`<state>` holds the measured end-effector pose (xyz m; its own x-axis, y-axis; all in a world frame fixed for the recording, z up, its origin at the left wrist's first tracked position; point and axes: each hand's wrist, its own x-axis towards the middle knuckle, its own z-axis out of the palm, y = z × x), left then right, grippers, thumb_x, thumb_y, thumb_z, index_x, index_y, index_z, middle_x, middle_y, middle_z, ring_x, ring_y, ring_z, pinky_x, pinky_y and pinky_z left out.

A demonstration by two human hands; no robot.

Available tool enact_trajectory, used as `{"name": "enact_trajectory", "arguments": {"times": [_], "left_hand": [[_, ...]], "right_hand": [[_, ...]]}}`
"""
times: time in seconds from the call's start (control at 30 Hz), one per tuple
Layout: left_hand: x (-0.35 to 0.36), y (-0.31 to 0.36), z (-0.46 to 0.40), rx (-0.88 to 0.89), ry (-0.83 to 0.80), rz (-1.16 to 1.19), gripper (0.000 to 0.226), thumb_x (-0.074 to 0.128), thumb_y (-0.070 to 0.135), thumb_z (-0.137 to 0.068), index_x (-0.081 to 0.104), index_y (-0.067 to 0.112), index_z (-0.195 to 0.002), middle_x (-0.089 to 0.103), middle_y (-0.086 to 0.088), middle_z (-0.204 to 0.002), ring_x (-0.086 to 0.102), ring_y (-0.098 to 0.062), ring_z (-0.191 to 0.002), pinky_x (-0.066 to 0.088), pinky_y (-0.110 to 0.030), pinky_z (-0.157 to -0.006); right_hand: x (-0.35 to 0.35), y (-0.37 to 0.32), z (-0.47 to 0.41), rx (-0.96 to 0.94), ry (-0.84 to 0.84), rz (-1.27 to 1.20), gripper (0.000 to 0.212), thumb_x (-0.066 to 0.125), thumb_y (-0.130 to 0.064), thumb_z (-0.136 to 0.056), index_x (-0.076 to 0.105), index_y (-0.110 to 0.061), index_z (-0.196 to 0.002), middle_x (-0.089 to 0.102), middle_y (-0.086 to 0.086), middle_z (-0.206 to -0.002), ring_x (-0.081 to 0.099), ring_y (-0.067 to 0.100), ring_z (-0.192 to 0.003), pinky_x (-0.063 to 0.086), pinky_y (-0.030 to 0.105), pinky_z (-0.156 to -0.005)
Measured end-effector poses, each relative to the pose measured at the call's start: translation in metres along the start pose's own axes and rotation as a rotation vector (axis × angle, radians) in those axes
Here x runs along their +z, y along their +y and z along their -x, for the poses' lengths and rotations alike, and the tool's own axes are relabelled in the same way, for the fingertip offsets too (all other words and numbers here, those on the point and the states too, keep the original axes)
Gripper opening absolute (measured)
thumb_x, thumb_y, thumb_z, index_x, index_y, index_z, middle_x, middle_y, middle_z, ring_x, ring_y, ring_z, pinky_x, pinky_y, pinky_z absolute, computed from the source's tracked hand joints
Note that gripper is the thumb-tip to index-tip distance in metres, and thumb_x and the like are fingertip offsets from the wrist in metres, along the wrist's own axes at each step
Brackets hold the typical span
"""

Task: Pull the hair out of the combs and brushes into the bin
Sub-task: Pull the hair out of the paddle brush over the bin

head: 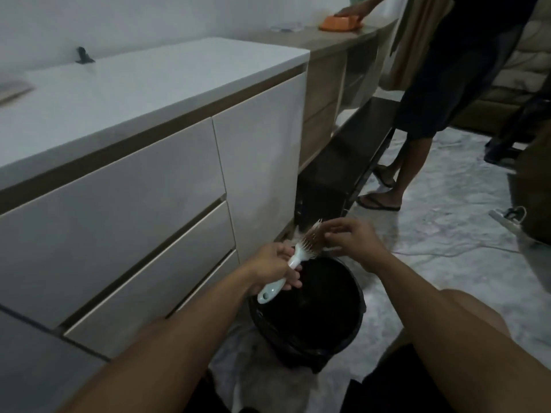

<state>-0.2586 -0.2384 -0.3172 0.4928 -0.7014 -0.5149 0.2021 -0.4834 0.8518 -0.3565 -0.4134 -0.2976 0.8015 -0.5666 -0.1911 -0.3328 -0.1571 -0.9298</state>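
My left hand [275,268] grips the handle of a pale mint hairbrush [293,260], held tilted with its bristles pointing up and to the right. My right hand [350,238] has its fingertips pinched at the bristled head of the brush [310,241]; whether hair is between the fingers is too blurred to tell. Both hands hover above a round black bin [351,329] that stands on the floor directly below the brush. The bin's inside is dark and its contents do not show.
A white drawer cabinet [149,204] stands close on the left, a dark low shelf [348,162] behind the bin. Another person [447,84] stands at the back right, a hand on an orange object [341,23] on the counter. A white cable [465,250] crosses the marbled floor.
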Motion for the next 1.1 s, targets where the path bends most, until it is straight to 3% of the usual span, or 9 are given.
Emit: {"name": "enact_trajectory", "arguments": {"times": [0.17, 0.3, 0.37, 0.47, 0.6, 0.8, 0.9, 0.97, 1.1], "left_hand": [[0.004, -0.023, -0.001, -0.068, -0.048, 0.025, 0.042, 0.066, -0.015, -0.079, 0.05, 0.012, -0.107, 0.067, -0.012, -0.099, 0.069, -0.023, -0.066, 0.055, -0.033, -0.056], [0.016, -0.031, -0.003, -0.127, 0.028, 0.026, 0.033, 0.076, 0.029, -0.081, 0.058, 0.014, -0.103, 0.069, -0.009, -0.088, 0.064, -0.018, -0.057, 0.051, -0.029, -0.055], [0.02, -0.034, -0.006, -0.15, 0.092, 0.022, 0.045, 0.071, 0.053, -0.078, 0.064, 0.014, -0.1, 0.069, -0.01, -0.085, 0.062, -0.018, -0.055, 0.046, -0.026, -0.054], [0.022, -0.042, -0.008, -0.155, 0.209, 0.002, 0.06, 0.065, 0.068, -0.072, 0.069, 0.013, -0.097, 0.069, -0.008, -0.076, 0.057, -0.019, -0.049, 0.04, -0.023, -0.05], [0.017, -0.052, -0.011, -0.124, 0.333, -0.063, 0.048, 0.068, 0.058, -0.077, 0.068, 0.01, -0.08, 0.063, -0.005, -0.058, 0.05, -0.017, -0.037, 0.036, -0.021, -0.041], [0.009, -0.057, -0.013, -0.125, 0.369, -0.082, 0.043, 0.069, 0.053, -0.079, 0.063, 0.011, -0.073, 0.061, -0.005, -0.053, 0.048, -0.017, -0.034, 0.035, -0.02, -0.038], [0.009, -0.054, -0.015, -0.13, 0.366, -0.095, 0.043, 0.068, 0.052, -0.08, 0.064, 0.01, -0.073, 0.061, -0.006, -0.053, 0.048, -0.017, -0.034, 0.035, -0.02, -0.038], [0.009, -0.053, -0.016, -0.143, 0.359, -0.102, 0.044, 0.069, 0.052, -0.08, 0.065, 0.009, -0.074, 0.061, -0.006, -0.054, 0.048, -0.016, -0.033, 0.035, -0.02, -0.038], [0.009, -0.053, -0.018, -0.166, 0.333, -0.106, 0.049, 0.07, 0.052, -0.078, 0.069, 0.003, -0.083, 0.061, -0.009, -0.054, 0.047, -0.018, -0.032, 0.034, -0.02, -0.038]], "right_hand": [[0.006, 0.018, -0.002, 0.027, -0.011, 0.069, 0.015, 0.065, 0.001, -0.085, 0.063, 0.001, -0.1, 0.063, 0.01, -0.082, 0.066, 0.024, -0.078, 0.059, 0.029, -0.059], [0.017, 0.03, -0.001, 0.03, -0.077, 0.144, 0.013, 0.069, 0.001, -0.082, 0.063, 0.002, -0.094, 0.063, 0.011, -0.078, 0.066, 0.022, -0.071, 0.06, 0.031, -0.06], [0.023, 0.036, -0.004, 0.024, -0.087, 0.179, 0.008, 0.071, -0.002, -0.081, 0.066, -0.005, -0.085, 0.065, 0.011, -0.075, 0.068, 0.023, -0.066, 0.062, 0.039, -0.067], [0.029, 0.041, -0.008, 0.028, -0.114, 0.218, 0.012, 0.072, -0.005, -0.082, 0.065, -0.014, -0.078, 0.068, 0.009, -0.072, 0.069, 0.02, -0.062, 0.061, 0.04, -0.071], [0.03, 0.038, -0.01, -0.01, -0.105, 0.236, 0.014, 0.071, -0.005, -0.083, 0.065, -0.017, -0.077, 0.07, 0.01, -0.072, 0.071, 0.021, -0.064, 0.061, 0.04, -0.071], [0.027, 0.038, -0.015, -0.055, 0.028, 0.256, 0.025, 0.068, -0.003, -0.083, 0.064, -0.025, -0.074, 0.067, 0.004, -0.073, 0.07, 0.025, -0.07, 0.061, 0.046, -0.069], [0.029, 0.038, -0.009, -0.134, -0.127, 0.307, 0.032, 0.073, -0.006, -0.078, 0.067, -0.025, -0.103, 0.063, -0.004, -0.094, 0.067, 0.019, -0.081, 0.06, 0.037, -0.066], [0.032, 0.039, -0.005, -0.232, -0.212, 0.382, 0.042, 0.076, -0.007, -0.076, 0.067, -0.023, -0.114, 0.06, -0.007, -0.096, 0.066, 0.015, -0.081, 0.057, 0.028, -0.068], [0.036, 0.043, -0.007, -0.29, -0.059, 0.47, 0.016, 0.073, -0.004, -0.077, 0.077, -0.015, -0.089, 0.064, -0.012, -0.071, 0.062, 0.005, -0.065, 0.052, 0.024, -0.067]]}}
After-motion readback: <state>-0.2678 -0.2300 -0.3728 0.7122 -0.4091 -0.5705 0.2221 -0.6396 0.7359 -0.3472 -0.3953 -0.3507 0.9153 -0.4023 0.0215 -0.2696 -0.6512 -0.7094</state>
